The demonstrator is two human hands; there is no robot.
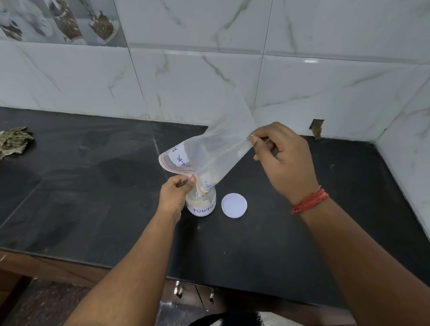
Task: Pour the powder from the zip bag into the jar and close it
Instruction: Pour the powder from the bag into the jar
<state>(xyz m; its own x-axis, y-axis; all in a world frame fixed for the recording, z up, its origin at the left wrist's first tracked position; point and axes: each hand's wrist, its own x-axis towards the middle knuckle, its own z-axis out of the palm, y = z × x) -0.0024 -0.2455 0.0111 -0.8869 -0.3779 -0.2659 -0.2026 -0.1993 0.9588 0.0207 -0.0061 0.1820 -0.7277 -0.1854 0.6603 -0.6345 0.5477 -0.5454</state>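
A clear zip bag (215,147) with a red zip strip and a handwritten white label is tipped mouth-down over a small glass jar (202,205). My left hand (176,191) pinches the bag's mouth at the jar's rim. My right hand (283,157) pinches the bag's raised bottom corner, up and to the right. Pale powder runs from the bag's mouth into the jar, which holds some powder and bears a label reading "POWDE". The white round lid (234,205) lies flat on the counter just right of the jar.
The black stone counter (82,188) runs along a white marble-tiled wall (201,73) that turns a corner at the right. A crumpled patterned cloth (3,144) lies at the far left. Cabinet handles (179,289) show below the counter's front edge.
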